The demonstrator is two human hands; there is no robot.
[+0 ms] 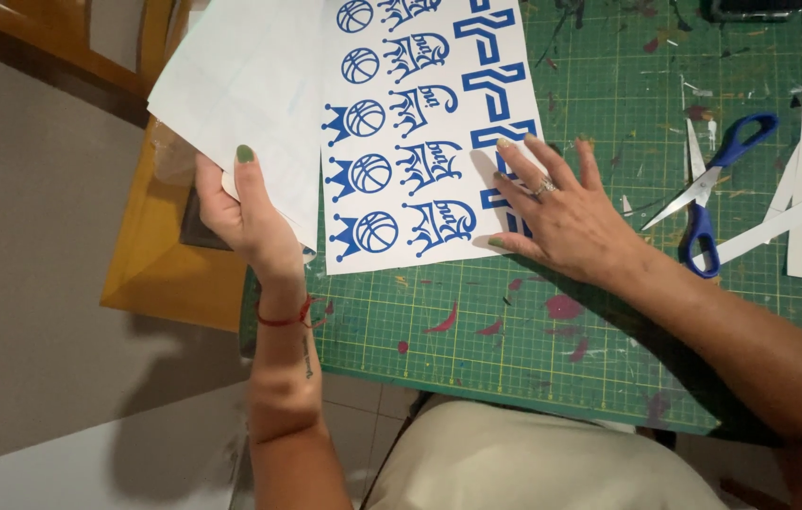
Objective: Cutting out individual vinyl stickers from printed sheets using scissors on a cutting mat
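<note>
A green gridded cutting mat [608, 359], flecked with red and purple vinyl scraps, covers the desk, and beyond its left edge lie a pale floor and part of a yellow wooden chair [160, 274]. On the mat lies a white sticker sheet [420, 132] printed with blue crowned basketballs, crowned lettering and angular blue shapes. The right hand [561, 217] presses flat on the sheet's lower right corner, fingers [514, 156] spread apart. The left hand [245, 212] holds a plain white backing sheet [240, 85] lifted just beside the sticker sheet, fingers clamped on its lower edge with the thumb on top. Blue-handled scissors [712, 184] lie open on the mat right of the hand, near white paper strips [797, 212].
</note>
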